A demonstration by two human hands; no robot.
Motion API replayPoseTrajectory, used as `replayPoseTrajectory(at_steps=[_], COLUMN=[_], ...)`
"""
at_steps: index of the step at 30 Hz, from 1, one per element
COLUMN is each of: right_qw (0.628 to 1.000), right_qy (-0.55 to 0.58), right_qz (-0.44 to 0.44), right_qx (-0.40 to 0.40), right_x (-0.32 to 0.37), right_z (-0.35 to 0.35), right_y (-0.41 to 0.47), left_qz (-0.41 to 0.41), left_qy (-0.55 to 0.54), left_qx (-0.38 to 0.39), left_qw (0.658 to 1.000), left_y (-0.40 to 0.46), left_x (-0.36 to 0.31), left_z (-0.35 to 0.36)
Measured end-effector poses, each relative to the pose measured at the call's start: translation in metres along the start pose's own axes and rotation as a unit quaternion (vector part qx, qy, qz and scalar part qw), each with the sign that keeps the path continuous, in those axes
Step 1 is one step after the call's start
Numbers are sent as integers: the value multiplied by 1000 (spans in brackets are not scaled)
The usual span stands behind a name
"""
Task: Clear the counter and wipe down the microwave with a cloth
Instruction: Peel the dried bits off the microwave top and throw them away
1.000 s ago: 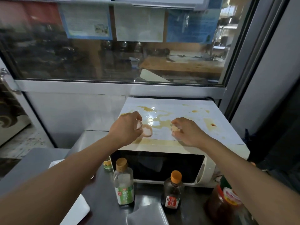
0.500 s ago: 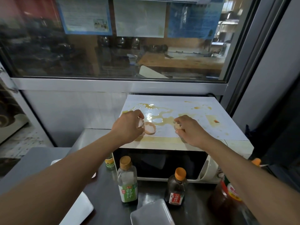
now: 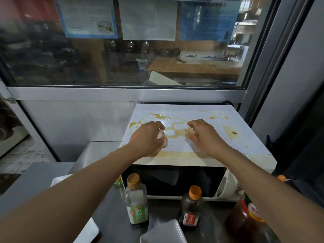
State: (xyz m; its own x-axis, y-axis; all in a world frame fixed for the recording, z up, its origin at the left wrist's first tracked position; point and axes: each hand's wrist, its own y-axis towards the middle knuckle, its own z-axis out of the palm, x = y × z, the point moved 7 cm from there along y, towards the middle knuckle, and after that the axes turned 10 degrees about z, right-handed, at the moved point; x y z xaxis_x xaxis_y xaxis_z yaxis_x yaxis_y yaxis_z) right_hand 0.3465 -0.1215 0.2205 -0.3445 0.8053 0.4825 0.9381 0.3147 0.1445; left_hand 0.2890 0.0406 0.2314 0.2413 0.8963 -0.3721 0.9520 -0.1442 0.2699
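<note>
The white microwave (image 3: 245,142) stands on the steel counter, its top smeared with a yellowish spill (image 3: 177,127). My left hand (image 3: 145,139) rests on the front of the top, fingers curled round a white eggshell piece (image 3: 159,136). A second shell half (image 3: 165,142) lies right against it. My right hand (image 3: 203,135) is beside it on the top, fingers curled and pinching a small eggshell piece (image 3: 190,132). No cloth is in view.
In front of the microwave stand a clear bottle with a green label (image 3: 136,202), a dark bottle with a red label (image 3: 191,207) and a large sauce bottle (image 3: 245,223). A white dish (image 3: 163,232) and white tray (image 3: 87,230) lie near me. A window runs behind.
My left hand has edged over the loose shell half, which now sits partly under its fingers. My right hand keeps its pinch in nearly the same spot. The view has tilted down a little.
</note>
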Motion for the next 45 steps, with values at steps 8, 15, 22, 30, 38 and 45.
replayPoseTrajectory(at_steps=[8, 15, 22, 30, 38, 45], right_qw=[1000, 1000, 1000, 1000, 1000, 1000], right_qy=[8, 12, 6, 7, -3, 8], right_qz=[4, 5, 4, 4, 1, 0], right_qx=[1, -2, -1, -2, -5, -4], right_x=[-2, -3, -5, -1, 0, 1], right_z=[2, 2, 4, 5, 6, 7], right_y=[0, 0, -1, -1, -1, -2], left_qz=[14, 10, 11, 16, 4, 0], left_qy=[-3, 13, 5, -13, -31, -25], left_qx=[-14, -13, -7, 1, 8, 24], left_qw=[1000, 1000, 1000, 1000, 999, 999], left_y=[2, 7, 2, -2, -7, -8], left_x=[0, -2, 2, 6, 14, 19], left_z=[1, 6, 7, 9, 14, 18])
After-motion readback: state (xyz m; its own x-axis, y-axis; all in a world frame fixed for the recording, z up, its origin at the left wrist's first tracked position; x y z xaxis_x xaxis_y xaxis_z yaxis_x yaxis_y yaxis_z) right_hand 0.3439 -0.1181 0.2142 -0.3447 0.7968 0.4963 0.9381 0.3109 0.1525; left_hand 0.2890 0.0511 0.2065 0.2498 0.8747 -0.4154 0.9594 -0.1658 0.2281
